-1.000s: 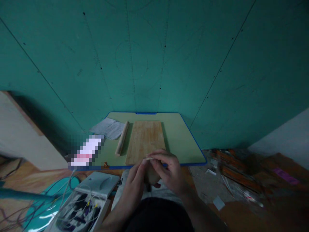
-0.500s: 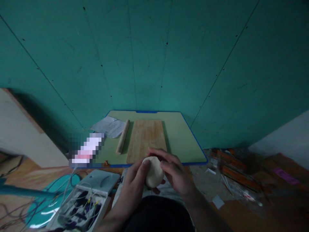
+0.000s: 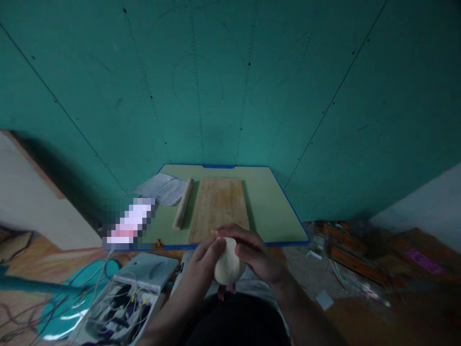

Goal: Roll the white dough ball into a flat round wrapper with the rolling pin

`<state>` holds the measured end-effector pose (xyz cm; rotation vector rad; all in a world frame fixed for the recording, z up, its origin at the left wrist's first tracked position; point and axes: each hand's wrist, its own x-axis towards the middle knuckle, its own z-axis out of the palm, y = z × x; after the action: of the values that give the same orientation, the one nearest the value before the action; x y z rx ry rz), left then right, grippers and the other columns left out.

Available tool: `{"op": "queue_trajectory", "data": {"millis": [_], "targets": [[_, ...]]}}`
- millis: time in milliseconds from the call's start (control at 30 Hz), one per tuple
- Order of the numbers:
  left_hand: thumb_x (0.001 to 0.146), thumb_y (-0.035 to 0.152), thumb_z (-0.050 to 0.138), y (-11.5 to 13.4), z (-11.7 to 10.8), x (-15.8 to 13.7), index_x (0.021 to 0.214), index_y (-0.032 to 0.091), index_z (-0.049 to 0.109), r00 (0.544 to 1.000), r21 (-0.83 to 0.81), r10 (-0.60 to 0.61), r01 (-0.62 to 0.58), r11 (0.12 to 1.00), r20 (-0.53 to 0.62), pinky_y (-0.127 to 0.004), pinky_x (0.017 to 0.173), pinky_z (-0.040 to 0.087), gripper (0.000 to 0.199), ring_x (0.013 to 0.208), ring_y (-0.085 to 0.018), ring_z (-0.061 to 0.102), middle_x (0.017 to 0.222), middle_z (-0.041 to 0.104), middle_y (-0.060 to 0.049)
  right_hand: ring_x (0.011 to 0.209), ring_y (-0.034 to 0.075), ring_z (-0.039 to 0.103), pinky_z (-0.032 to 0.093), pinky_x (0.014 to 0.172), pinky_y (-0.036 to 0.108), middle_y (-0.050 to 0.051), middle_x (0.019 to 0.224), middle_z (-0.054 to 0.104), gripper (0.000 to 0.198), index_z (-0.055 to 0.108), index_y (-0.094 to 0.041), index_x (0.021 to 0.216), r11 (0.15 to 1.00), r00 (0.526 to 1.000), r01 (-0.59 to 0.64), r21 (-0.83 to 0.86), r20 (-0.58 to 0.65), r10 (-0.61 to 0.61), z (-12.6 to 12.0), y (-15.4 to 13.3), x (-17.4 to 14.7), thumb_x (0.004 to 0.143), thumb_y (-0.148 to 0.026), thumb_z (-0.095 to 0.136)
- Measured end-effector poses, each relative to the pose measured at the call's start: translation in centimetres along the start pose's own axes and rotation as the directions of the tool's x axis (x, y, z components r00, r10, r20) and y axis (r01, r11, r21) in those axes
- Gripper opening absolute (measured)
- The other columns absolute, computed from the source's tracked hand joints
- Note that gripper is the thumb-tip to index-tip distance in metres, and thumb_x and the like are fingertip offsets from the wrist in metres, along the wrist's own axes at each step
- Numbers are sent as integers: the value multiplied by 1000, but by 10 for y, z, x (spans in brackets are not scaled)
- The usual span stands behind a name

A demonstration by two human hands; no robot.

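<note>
**Shaping the dough ball**

Both hands are together, wrapped around a soft white dough ball (image 3: 227, 265). The left hand (image 3: 200, 269) cups it from the side. The right hand (image 3: 257, 254) lies over the top. The dough sits in the air, just in front of the wooden board (image 3: 219, 206), near the rolling pin (image 3: 182, 203). To do it well, I think: press softly, turn the ball slowly, and keep the fingers curved so it stays round.

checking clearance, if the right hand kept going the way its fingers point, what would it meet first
The right hand points left across the dough ball, which it already cups; straight on it would meet the left hand on the other side, though depth is hard to judge.
</note>
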<state>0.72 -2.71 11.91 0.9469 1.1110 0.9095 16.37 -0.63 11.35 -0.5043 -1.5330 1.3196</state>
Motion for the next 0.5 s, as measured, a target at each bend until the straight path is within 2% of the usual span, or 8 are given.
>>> {"op": "queue_trajectory", "data": {"millis": [100, 167, 233, 333, 400, 500], "targets": [[78, 75, 49, -6, -3, 8, 84, 17, 67, 994, -2, -73, 73, 997, -84, -23, 29, 27, 61, 28, -16, 45, 37, 52, 2, 125, 24, 57, 46, 107, 41, 8, 132, 64, 43, 65, -29, 130, 992, 999, -22, -122, -25, 19, 7, 8, 2, 96, -54, 59], [78, 79, 46, -5, -5, 13, 71, 19, 63, 989, -62, -111, 105, 993, -98, -24, 31, 26, 63, 30, -14, 44, 36, 48, 2, 130, 23, 54, 42, 112, 41, 10, 137, 60, 42, 60, -26, 134, 960, 998, 24, -278, -50, -40, 16, 10, 3, 100, -50, 51], [73, 79, 55, -1, -6, 20, 66, 19, 61, 989, -177, -88, 66, 982, -117, -24, 38, 35, 61, 37, -14, 49, 41, 50, 3, 132, 24, 52, 41, 113, 42, 12, 139, 58, 42, 55, -22, 136, 885, 990, 101, -455, -44, -135, 25, 10, 4, 102, -44, 45], [65, 71, 72, 5, -5, 32, 67, 19, 61, 987, -334, 4, -58, 941, -158, -26, 54, 47, 54, 52, -14, 55, 52, 55, 4, 127, 26, 55, 44, 110, 45, 15, 132, 62, 46, 49, -18, 138, 726, 971, 192, -660, 20, -239, 33, 11, 9, 98, -41, 49], [65, 70, 75, 6, -2, 40, 63, 20, 58, 990, -401, 11, -67, 914, -141, -27, 57, 49, 52, 55, -15, 55, 53, 53, 4, 122, 29, 59, 48, 106, 47, 17, 128, 63, 56, 46, -15, 140, 632, 954, 236, -738, 51, -296, 32, 16, 13, 93, -44, 55], [68, 68, 74, 2, 3, 52, 62, 22, 54, 995, -464, 10, -54, 884, -97, -28, 58, 50, 51, 57, -15, 54, 54, 52, 4, 127, 31, 56, 50, 104, 47, 21, 136, 59, 72, 36, -13, 148, 530, 903, 319, -786, 82, -423, 28, 26, 15, 90, -45, 61]]}}
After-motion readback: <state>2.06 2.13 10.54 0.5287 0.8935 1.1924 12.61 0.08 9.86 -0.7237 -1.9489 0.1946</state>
